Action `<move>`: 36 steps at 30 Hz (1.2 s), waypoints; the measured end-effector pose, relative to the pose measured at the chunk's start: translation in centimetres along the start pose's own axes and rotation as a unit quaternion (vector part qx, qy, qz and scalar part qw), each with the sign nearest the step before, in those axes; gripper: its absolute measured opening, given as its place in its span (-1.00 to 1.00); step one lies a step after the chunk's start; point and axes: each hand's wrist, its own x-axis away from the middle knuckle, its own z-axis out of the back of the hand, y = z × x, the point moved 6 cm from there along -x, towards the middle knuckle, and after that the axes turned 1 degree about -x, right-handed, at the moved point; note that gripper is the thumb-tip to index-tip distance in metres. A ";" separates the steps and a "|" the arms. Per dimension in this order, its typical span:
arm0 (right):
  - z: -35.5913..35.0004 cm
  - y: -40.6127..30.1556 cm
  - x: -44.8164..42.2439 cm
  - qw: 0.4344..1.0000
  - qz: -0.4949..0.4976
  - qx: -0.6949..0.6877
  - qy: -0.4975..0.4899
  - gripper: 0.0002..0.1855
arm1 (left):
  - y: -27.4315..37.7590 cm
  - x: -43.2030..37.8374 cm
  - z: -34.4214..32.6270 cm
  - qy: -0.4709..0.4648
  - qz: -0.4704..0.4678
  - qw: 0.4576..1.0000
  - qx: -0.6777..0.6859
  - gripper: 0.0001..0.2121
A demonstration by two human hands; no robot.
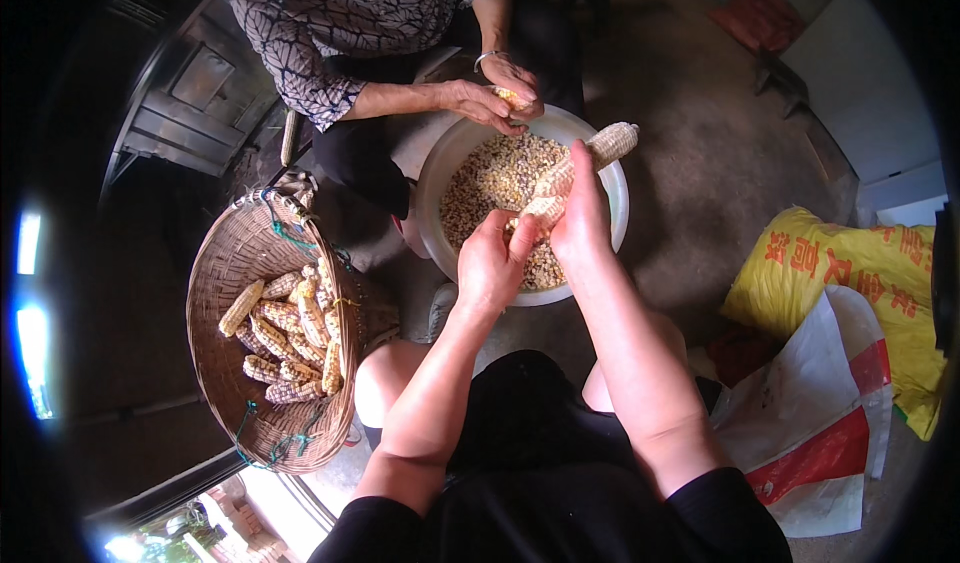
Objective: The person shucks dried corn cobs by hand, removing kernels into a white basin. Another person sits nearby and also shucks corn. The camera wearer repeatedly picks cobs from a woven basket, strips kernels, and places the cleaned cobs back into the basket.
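Over a wide pale basin (pixel 618 210) of loose mixed-colour corn kernels (pixel 502 169), my right hand (pixel 585 206) holds a long pale corncob (pixel 613 143), which slants up to the right past the rim. My left hand (pixel 491 259) grips the near end of a cob (pixel 544 209) that lies against the one in my right hand; where one ends and the other begins is partly hidden by my fingers. Across the basin, another person's hands (pixel 499 105) hold a partly yellow corn piece (pixel 511 97) above the far rim.
A woven basket (pixel 206 285) with several multicoloured ears of corn (pixel 292 330) stands at the left. A yellow sack (pixel 795 263) and a white-and-red sack (pixel 810 383) lie at the right. The other person's knee (pixel 360 165) is beside the basin. A red bag (pixel 757 26) lies farther back.
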 end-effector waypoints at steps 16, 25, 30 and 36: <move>-0.1 -1.4 -0.6 0.998 -0.020 -0.066 -0.015 -0.50 | -0.9 0.1 -1.0 -0.137 0.272 0.803 0.512 -0.53; -0.5 -2.6 0.1 0.999 -0.002 -0.042 0.022 -0.45 | -0.5 0.1 -1.2 -0.208 0.226 0.771 0.558 -0.67; -0.2 -2.9 0.3 0.998 0.053 0.034 0.021 -0.38 | 0.1 0.3 -1.6 -0.198 0.199 0.791 0.543 -0.70; -1.1 -1.8 1.3 0.989 0.121 0.076 -0.032 -0.50 | -2.1 0.2 -1.9 -0.110 0.275 0.836 0.461 -0.70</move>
